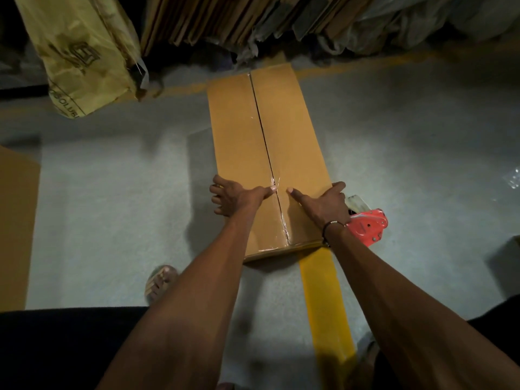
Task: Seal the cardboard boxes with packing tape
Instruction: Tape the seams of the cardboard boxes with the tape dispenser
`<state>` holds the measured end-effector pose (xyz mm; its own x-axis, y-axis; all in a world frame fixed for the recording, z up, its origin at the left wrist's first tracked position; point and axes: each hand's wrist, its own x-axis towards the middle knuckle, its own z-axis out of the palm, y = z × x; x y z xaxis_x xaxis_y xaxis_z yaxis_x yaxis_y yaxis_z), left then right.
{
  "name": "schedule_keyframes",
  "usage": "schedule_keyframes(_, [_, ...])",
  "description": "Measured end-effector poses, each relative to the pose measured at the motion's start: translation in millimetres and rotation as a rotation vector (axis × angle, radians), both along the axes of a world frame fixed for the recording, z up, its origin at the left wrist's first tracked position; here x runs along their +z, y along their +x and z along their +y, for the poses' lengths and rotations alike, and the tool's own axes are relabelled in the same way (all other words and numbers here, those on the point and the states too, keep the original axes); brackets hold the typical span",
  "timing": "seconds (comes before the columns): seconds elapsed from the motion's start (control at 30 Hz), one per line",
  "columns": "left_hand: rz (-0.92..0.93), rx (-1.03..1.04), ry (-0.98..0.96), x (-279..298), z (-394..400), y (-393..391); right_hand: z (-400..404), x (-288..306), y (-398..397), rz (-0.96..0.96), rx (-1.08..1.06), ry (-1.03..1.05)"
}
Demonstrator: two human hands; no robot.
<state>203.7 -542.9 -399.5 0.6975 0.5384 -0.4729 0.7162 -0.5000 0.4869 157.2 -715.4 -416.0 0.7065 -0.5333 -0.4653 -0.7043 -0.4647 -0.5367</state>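
Both thumbs press clear tape (277, 198) along the cardboard box (239, 136) seam, left hand (236, 197) and right hand (323, 204).

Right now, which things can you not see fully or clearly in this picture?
- Tape gun, head view: the right hand and wrist cover its near part.
- Box: only the top shows; contents hidden.
- Far end of the clear tape: glare too faint to tell.
- Second box: cut by the left edge.
- Sack print: partly folded, unreadable.

a plain tan oblong cardboard box (239, 142) lies on the speckled grey floor (112, 192) beside an orange-red plastic tape dispenser (368, 226) and a yellow painted floor stripe (323, 299).
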Motion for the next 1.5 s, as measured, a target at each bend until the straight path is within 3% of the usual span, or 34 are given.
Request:
schedule_keyframes(0.4, [-0.043,0.085,0.048,-10,-11,4,1,-2,0,0.002,-0.003,-0.031])
schedule_keyframes(0.77, [-0.035,-0.112,0.056,-13,3,-2,1,-3,0,0.039,0.03,-0.074])
schedule_keyframes(0.97, [-0.019,-0.202,-0.052,-19,20,-12,-7,6,-1,0.045,0.034,0.042])
schedule_keyframes(1.17, [-0.056,-0.119,-0.267,-23,45,-59,-25,15,-10,0.042,0.106,0.122])
schedule_keyframes(1.5, [0.105,-0.166,-0.257,-14,76,-97,-25,13,-47,0.259,0.218,0.243])
